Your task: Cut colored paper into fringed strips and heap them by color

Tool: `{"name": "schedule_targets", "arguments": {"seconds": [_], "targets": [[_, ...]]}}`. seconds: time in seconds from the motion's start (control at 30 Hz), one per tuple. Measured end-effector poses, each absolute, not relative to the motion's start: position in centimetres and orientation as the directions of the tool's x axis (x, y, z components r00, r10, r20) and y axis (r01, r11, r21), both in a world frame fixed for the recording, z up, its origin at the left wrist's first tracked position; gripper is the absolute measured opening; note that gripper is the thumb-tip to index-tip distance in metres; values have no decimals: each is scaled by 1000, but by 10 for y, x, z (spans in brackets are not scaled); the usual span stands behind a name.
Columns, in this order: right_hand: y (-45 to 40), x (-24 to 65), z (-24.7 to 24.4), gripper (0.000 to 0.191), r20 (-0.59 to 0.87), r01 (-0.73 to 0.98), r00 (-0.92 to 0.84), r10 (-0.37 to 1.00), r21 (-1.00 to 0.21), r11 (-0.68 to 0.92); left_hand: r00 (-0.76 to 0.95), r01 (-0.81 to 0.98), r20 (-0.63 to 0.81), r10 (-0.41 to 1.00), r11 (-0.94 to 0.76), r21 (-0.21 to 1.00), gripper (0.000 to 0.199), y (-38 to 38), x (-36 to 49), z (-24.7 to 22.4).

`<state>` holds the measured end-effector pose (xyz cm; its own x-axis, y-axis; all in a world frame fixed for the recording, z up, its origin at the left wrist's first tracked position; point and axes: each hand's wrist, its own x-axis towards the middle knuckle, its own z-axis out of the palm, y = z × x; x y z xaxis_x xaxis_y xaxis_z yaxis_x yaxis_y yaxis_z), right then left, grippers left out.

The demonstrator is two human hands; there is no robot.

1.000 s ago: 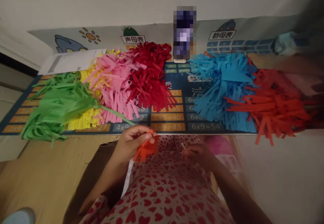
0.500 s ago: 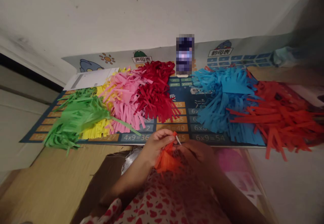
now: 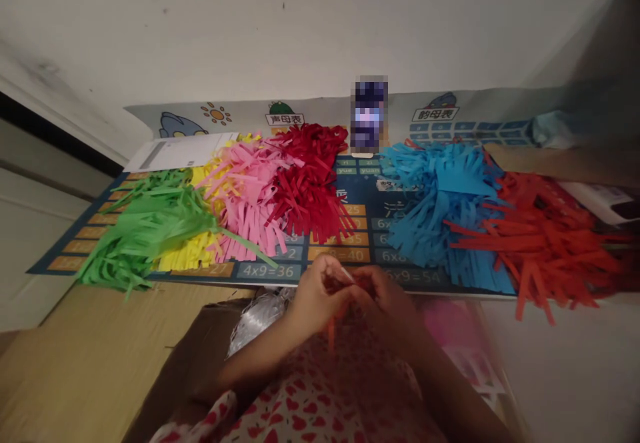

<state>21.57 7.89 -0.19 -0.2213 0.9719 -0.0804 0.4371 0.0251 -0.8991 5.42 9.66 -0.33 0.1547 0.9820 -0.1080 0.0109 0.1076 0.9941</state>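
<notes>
My left hand (image 3: 320, 293) is closed on an orange fringed paper piece (image 3: 331, 331), most of it now hidden behind the fingers, with a narrow strip hanging below. Close beside it, my right hand (image 3: 383, 299) has its fingers bent together at a thin white stick (image 3: 347, 275), which slants up between both hands. The fingertips of the two hands nearly meet in front of the table's near edge. What the right fingers pinch besides the stick is too dark to tell.
Fringed paper bunches lie on the printed mat (image 3: 290, 271): green (image 3: 150, 229), yellow (image 3: 187, 253), pink (image 3: 250, 196), dark red (image 3: 313, 183), blue (image 3: 450, 196) and red-orange (image 3: 550, 243). A blurred-out upright device (image 3: 369, 116) stands at the back. Silvery strands (image 3: 257, 323) lie left of my lap.
My right hand has moved in closer to the left and its fingers have come up around the stick. The orange fringe, spread out below the hands before, is now mostly hidden.
</notes>
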Motion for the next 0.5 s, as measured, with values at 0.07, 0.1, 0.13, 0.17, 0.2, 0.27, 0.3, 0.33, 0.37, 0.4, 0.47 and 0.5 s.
{"name": "schedule_targets", "arguments": {"seconds": [0.07,0.1,0.13,0.17,0.2,0.27,0.3,0.33,0.37,0.4,0.47,0.5], "targets": [[79,216,-3,25,-57,439,-204,977,-898,39,161,174,-41,986,13,985,20,93,54,-6],[79,216,-4,25,-48,452,-197,979,-891,47,167,246,-3,986,-39,969,18,91,54,-7],[80,217,-5,25,-42,474,-196,980,-879,57,176,306,34,984,-87,948,18,90,55,-10],[79,217,-7,26,-36,503,-197,980,-862,69,184,353,63,981,-126,927,17,89,55,-12],[79,217,-9,26,-32,536,-194,980,-841,79,194,388,83,978,-154,909,16,88,57,-15],[77,216,-15,26,-21,602,-160,987,-795,80,200,434,106,974,-185,882,14,87,60,-19],[75,215,-17,26,-1,624,-126,992,-777,79,198,445,113,974,-192,875,12,87,62,-21],[74,214,-19,26,30,629,-93,995,-773,82,194,451,120,974,-197,870,11,87,64,-21],[73,215,-19,25,63,610,-63,996,-787,89,192,453,126,973,-202,868,11,87,67,-22],[74,219,-17,24,81,566,-42,996,-819,90,198,456,127,972,-206,866,10,87,68,-21],[84,239,-3,25,61,397,-13,998,-916,61,259,471,112,959,-227,853,9,86,71,-20],[93,256,11,27,31,288,-3,1000,-957,31,316,483,94,944,-245,841,8,85,71,-20]]}}
